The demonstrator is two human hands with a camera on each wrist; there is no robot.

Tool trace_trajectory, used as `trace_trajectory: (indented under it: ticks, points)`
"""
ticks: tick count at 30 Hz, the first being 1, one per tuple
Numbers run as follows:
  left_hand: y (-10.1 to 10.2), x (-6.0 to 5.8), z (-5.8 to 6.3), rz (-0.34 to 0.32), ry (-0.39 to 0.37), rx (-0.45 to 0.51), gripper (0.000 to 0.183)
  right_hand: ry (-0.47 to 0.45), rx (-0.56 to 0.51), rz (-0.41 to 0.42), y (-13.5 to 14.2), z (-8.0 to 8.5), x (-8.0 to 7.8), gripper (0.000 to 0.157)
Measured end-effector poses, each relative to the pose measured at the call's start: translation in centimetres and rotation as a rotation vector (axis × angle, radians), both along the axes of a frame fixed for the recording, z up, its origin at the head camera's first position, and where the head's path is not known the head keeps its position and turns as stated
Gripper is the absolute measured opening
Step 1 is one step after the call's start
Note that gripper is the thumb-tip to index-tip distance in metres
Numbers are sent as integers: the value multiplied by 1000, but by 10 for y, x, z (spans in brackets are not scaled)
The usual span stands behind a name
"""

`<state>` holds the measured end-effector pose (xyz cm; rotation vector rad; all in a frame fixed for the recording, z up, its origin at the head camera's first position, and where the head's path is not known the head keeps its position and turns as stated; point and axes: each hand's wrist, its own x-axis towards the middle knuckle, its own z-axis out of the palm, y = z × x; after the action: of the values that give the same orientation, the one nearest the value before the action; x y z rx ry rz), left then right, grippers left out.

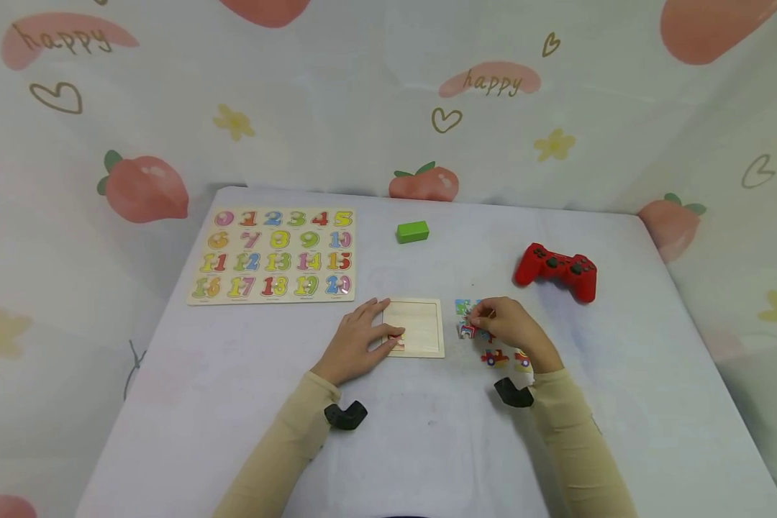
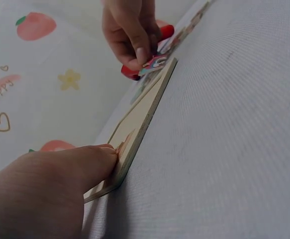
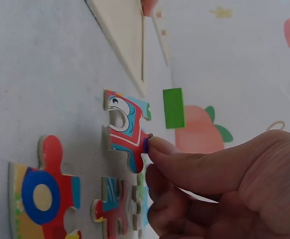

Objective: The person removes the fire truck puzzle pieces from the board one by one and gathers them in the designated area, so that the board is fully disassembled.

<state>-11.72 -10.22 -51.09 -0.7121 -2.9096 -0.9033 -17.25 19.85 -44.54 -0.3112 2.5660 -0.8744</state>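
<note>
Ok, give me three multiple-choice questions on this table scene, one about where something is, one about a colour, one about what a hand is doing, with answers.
1. Where is the green block?
A. right of the number board
B. on the puzzle tray
C. under the game controller

2. What colour is the game controller?
A. blue
B. red
C. yellow

3. What is the right hand doing?
A. lying flat
B. gripping the controller
C. pinching a puzzle piece

Answers: 1 A, it sits alone on the table beyond the tray. 2 B, plainly red. 3 C, the right wrist view shows fingertips on the piece's edge; the left hand rests on the tray.
</note>
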Motion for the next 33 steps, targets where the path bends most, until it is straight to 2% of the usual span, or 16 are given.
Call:
trace_trajectory:
  ticks: [8, 15, 19, 26, 29, 33]
  points:
    - [0, 0, 1, 5, -8, -11, 27, 41, 46, 10, -2, -6, 0, 8]
    - [0, 0, -1, 8, 0, -20, 26, 49, 45, 21, -5, -5, 2, 9]
    - [0, 0, -2, 6, 13, -16, 26, 46, 55, -18, -2, 1, 2, 11]
    - [0, -1, -4, 2, 21, -6, 27, 117, 0, -169, 12, 15, 5, 18]
    - [-1, -1, -5, -1, 18, -5, 29, 143, -42, -187, 13, 18, 7, 17]
    - [0, -1, -5, -6, 3, -7, 33, 160, -66, -155, 0, 15, 13, 14]
